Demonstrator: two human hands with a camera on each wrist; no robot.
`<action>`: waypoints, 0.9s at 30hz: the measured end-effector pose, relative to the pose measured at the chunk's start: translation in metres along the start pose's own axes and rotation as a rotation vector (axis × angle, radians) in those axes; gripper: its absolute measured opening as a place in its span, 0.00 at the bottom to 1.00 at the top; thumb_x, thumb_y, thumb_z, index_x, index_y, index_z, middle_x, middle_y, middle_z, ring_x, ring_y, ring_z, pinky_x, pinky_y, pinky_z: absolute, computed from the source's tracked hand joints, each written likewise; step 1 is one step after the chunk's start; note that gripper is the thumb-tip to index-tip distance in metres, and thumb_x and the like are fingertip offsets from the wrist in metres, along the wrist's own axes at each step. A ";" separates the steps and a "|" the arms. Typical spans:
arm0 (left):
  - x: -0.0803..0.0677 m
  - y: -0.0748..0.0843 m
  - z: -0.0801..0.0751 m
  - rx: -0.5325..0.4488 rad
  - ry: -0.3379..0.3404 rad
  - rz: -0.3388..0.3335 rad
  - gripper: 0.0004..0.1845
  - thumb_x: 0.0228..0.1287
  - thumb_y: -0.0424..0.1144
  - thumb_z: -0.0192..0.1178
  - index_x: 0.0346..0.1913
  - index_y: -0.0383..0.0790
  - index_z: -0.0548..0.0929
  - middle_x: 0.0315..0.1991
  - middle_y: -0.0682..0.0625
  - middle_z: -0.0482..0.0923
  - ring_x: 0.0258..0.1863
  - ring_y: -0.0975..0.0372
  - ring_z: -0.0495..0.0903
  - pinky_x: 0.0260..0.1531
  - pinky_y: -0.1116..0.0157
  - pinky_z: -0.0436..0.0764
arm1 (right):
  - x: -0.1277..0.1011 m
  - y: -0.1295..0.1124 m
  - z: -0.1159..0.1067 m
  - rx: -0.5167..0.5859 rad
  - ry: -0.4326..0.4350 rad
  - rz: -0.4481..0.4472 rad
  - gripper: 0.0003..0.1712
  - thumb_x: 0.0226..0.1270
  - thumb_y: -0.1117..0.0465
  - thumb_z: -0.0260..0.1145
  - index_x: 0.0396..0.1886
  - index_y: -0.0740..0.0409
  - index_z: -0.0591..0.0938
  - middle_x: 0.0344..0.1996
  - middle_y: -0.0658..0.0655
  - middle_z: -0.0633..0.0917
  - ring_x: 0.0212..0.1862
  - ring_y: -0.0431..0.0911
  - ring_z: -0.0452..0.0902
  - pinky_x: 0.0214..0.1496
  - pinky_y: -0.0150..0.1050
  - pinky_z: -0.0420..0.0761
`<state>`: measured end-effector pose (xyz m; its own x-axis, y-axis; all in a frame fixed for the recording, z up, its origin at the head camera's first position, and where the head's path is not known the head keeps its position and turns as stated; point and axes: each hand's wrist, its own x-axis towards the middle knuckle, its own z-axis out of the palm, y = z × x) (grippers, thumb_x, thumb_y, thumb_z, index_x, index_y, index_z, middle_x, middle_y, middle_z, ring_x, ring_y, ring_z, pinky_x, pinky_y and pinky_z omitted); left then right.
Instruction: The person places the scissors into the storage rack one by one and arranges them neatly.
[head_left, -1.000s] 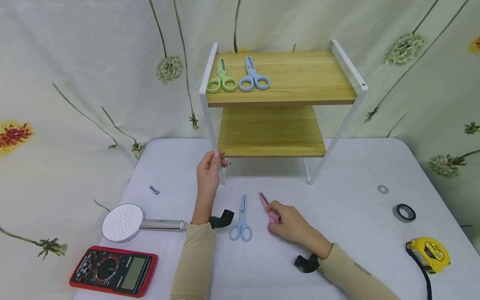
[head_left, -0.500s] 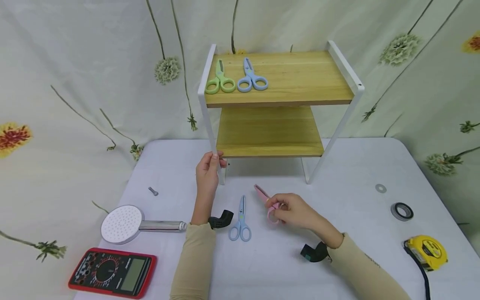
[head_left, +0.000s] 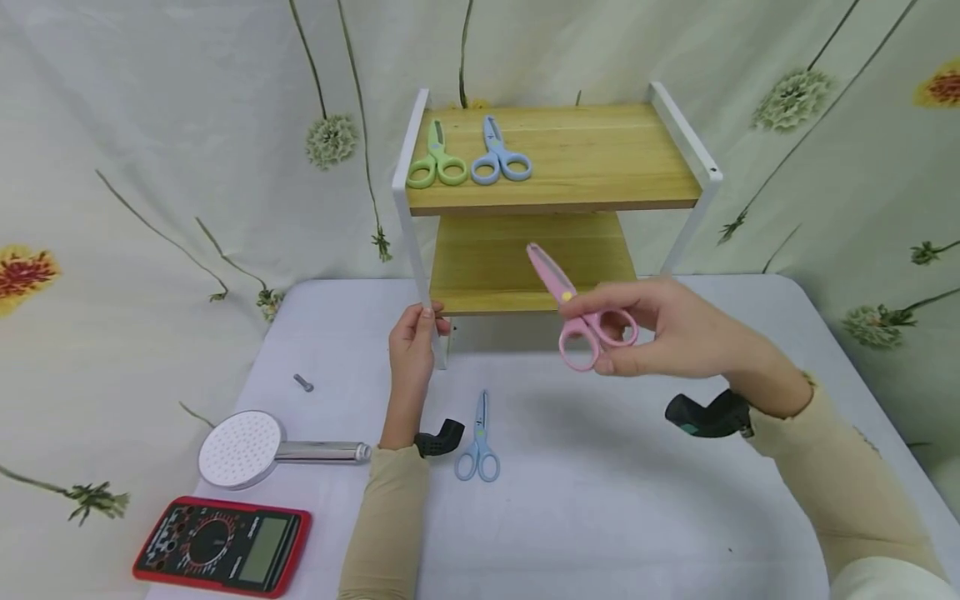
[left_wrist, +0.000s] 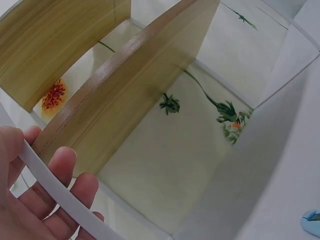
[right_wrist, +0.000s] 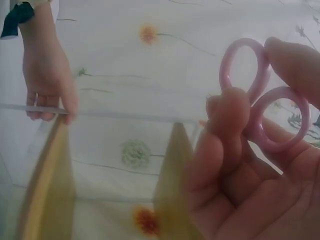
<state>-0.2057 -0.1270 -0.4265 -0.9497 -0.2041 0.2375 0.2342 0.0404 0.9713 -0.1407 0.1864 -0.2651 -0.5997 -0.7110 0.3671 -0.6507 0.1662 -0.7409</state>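
My right hand (head_left: 660, 333) holds pink scissors (head_left: 573, 312) by their loop handles (right_wrist: 255, 95), raised above the table in front of the shelf's lower board, blades pointing up and left. My left hand (head_left: 414, 337) grips the front left white leg (left_wrist: 55, 192) of the two-tier wooden shelf (head_left: 555, 200). Green scissors (head_left: 432, 158) and blue scissors (head_left: 497, 154) lie side by side on the top board's left part. Another pair of blue scissors (head_left: 477, 442) lies on the white table beside my left forearm.
A shower head (head_left: 247, 446) and a red multimeter (head_left: 221, 546) lie at the table's left front. A small bolt (head_left: 303, 382) sits farther back on the left. A flowered curtain hangs behind the shelf.
My right hand has lifted the pink scissors off the table and carried them up and to the right, toward the shelf. The left hand has stayed on the shelf leg.
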 end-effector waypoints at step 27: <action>0.000 0.000 0.000 -0.026 -0.006 0.010 0.14 0.80 0.35 0.48 0.50 0.26 0.80 0.24 0.62 0.80 0.32 0.69 0.80 0.54 0.57 0.74 | 0.114 -0.013 -0.080 -0.472 0.162 0.365 0.31 0.65 0.51 0.73 0.65 0.58 0.81 0.42 0.56 0.83 0.36 0.43 0.71 0.37 0.29 0.69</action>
<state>-0.2057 -0.1270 -0.4268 -0.9486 -0.1978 0.2470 0.2487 0.0166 0.9684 -0.2380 0.1572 -0.1688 -0.8615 -0.4444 0.2456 -0.5040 0.6901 -0.5194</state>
